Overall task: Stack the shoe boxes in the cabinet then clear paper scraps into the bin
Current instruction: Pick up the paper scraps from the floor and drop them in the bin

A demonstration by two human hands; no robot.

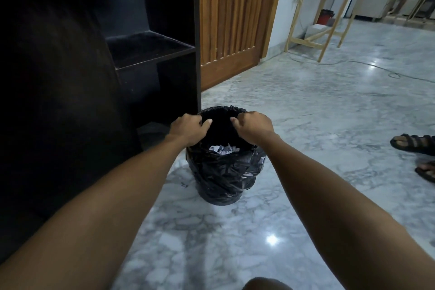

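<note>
On the marble floor [306, 125], right at the foot of the dark cabinet [150, 49], stands the bin [223, 172], lined with a black plastic bag. Both hands are at its rim. The left hand [190, 128] sits at the near-left edge of the rim with its fingers curled over the bag's edge and the thumb pointing in over the opening. The right hand [253, 126] sits at the right edge of the rim, fingers also curled onto the bag there; how firmly either hand grips the plastic I cannot tell, but neither one carries any paper.

White paper scraps [223, 149] lie inside the bin, near its front wall. A pale bit also shows at the bin's right side among the folds of the bag; whether it is a scrap or a gleam on the plastic is unclear. One small dark speck lies on the floor just left of the bin's base. Otherwise the floor in view shows no loose paper.

The cabinet's shelves that can be seen are very dark, and no shoe boxes can be made out on them; much of the cabinet is out of view or in shadow, so the stacking step cannot be confirmed. Judging from the scraps already in the bin, the clearing looks close to finished.

A second person's sandalled feet [414, 146] stand at the floor's right edge.
</note>
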